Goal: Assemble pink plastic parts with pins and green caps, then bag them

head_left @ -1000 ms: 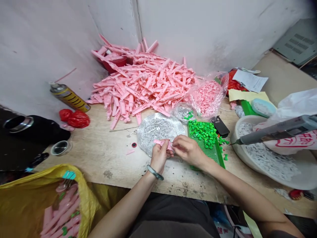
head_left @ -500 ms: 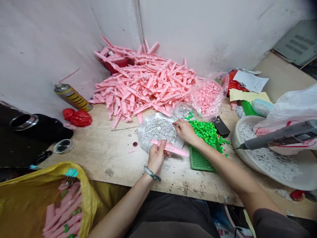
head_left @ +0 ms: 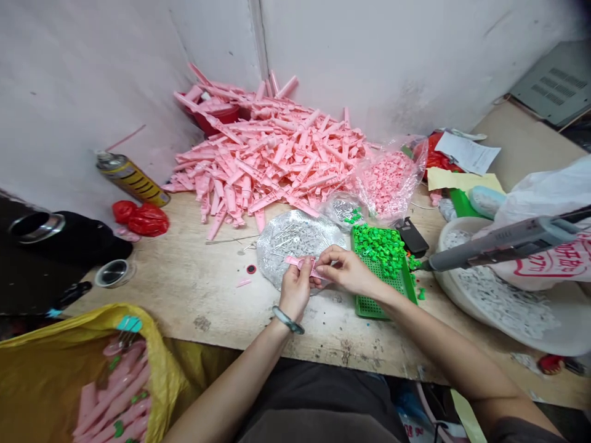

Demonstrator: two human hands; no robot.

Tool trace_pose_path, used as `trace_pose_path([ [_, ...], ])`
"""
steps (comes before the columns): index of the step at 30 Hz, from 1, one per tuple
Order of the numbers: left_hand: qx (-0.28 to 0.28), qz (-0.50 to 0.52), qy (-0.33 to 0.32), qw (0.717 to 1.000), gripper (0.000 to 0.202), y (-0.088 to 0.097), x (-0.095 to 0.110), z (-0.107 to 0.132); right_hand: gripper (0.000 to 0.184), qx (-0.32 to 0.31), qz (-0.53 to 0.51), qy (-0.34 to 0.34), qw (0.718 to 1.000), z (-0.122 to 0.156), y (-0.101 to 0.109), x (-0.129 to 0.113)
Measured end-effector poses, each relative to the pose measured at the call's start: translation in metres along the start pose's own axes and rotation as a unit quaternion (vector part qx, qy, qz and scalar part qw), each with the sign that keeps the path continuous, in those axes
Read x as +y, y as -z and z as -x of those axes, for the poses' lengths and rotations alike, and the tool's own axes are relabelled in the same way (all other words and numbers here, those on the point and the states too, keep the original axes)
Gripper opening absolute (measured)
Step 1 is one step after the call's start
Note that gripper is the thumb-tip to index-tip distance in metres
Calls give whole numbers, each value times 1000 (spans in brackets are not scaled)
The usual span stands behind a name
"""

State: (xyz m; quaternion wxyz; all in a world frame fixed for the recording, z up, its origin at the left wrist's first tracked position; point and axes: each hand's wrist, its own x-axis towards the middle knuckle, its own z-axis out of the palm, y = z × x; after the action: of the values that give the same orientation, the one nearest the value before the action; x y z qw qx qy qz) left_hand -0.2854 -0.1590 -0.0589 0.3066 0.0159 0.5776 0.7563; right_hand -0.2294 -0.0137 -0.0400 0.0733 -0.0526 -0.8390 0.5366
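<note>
My left hand (head_left: 295, 290) grips a long pink plastic part (head_left: 300, 263) above the table's front half, a bracelet on its wrist. My right hand (head_left: 345, 269) meets it from the right, fingertips pinched against the same part; whatever small piece they hold is too tiny to see. Just behind both hands lies a clear bag of small metal pins (head_left: 295, 237). A green tray of green caps (head_left: 385, 271) sits to the right of my right hand. A big heap of pink parts (head_left: 272, 157) fills the corner.
An electric screwdriver (head_left: 503, 245) hangs at the right over a white bowl of small white pieces (head_left: 503, 298). A clear bag of pink bits (head_left: 388, 178), a spray can (head_left: 132, 179), a red bag (head_left: 141, 218) and a yellow sack of finished pink parts (head_left: 92, 381) surround the work area.
My right hand had reached back into the pin bag half a second ago; it has returned to the pink part, which my left hand has tilted up again.
</note>
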Motion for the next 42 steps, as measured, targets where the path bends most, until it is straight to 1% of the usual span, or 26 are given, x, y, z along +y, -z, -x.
trace_pose_path([
  [2,-6,-10,0,1000,48,-3,-3,0,8,38,4,-3,999,10,-6,-2],
  [4,-9,-23,-6,1000,47,-4,-6,0,8,57,1,-10,998,14,-9,-1],
  [6,-8,-31,-9,999,46,-4,-8,0,8,61,-17,-11,998,14,-9,0],
  [10,-7,-33,-3,999,46,-4,-8,1,9,45,-54,-20,997,14,-8,0],
  [13,-10,-45,-18,999,44,-5,-6,3,14,68,-63,-35,995,14,-9,0],
  [15,-15,-75,-46,996,44,-4,-5,3,24,60,-113,-78,989,15,-12,-1],
  [17,-23,-111,-70,991,43,-3,-3,4,31,32,-176,-118,977,17,-16,0],
  [19,-35,-118,-64,990,44,-1,0,4,33,12,-201,-132,971,19,-19,1],
  [20,-44,-104,-44,993,44,0,1,5,33,11,-196,-132,972,19,-20,2],
  [22,-74,-51,17,996,43,1,4,5,35,-8,-170,-125,978,15,-14,6],
  [24,-88,-3,59,994,41,2,7,5,32,-29,-126,-100,986,0,2,11],
  [25,-81,10,63,995,40,2,8,5,28,-17,-90,-83,992,-11,13,14],
  [26,-66,17,59,996,39,2,10,6,25,11,-38,-66,997,-23,27,17],
  [27,-50,24,56,997,37,2,12,6,22,70,34,-57,995,-36,42,20],
  [28,-39,36,63,997,35,2,14,7,20,120,124,-54,984,-49,56,23],
  [29,-39,53,86,994,31,3,17,8,19,152,207,-64,964,-60,68,25],
  [30,-47,78,121,988,28,3,20,9,19,164,275,-77,944,-69,78,26],
  [31,-59,106,160,980,25,5,23,10,20,154,325,-89,929,-75,84,27],
  [32,-71,133,195,969,23,6,25,11,21,129,358,-97,920,-78,86,27],
  [34,-88,168,230,955,27,9,28,12,20,61,393,-93,913,-76,79,25],
  [36,-101,171,222,955,37,11,28,13,19,11,415,-83,906,-69,62,24],
  [37,-107,165,209,958,41,11,27,14,19,0,424,-81,902,-65,52,24],
  [40,-124,135,181,966,44,10,22,14,24,5,445,-89,891,-61,25,26],
  [42,-132,120,178,968,45,8,21,14,30,16,458,-100,883,-64,14,28],
])
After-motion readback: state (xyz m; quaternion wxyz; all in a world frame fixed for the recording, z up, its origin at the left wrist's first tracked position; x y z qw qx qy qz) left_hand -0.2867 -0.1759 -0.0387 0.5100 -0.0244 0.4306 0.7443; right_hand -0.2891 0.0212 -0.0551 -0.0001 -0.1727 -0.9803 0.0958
